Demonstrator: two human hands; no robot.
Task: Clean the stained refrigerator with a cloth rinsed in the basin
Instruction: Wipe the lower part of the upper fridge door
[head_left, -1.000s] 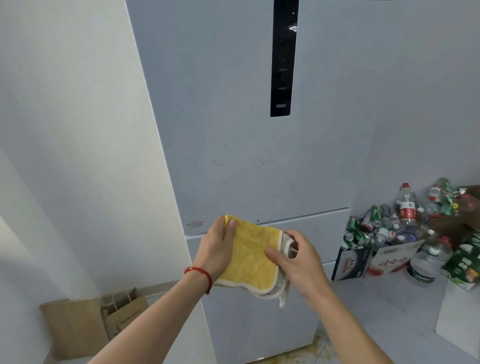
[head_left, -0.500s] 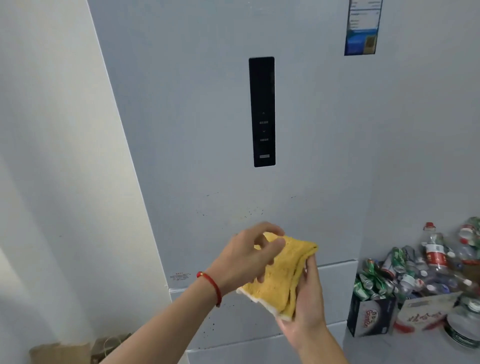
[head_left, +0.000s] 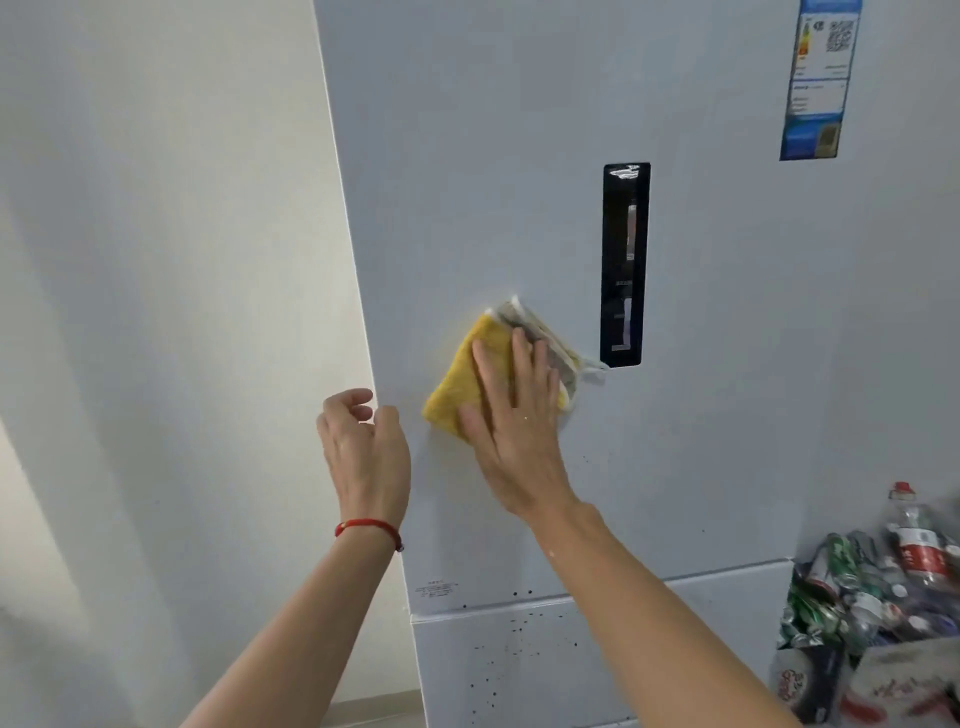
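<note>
Most specks (head_left: 498, 670) remain low on the refrigerator (head_left: 467, 208); right hand (head_left: 511, 415) presses the cloth (head_left: 457, 395) flat, left hand (head_left: 363, 447) loosely curled, empty.

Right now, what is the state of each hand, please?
Left hand: open, fingers loosely curled, holding nothing.
Right hand: open, flat fingers pressing the yellow cloth against the refrigerator door.

Home kitchen corner: refrigerator (head_left: 519, 156); box of empty bottles (head_left: 878, 597)
</note>
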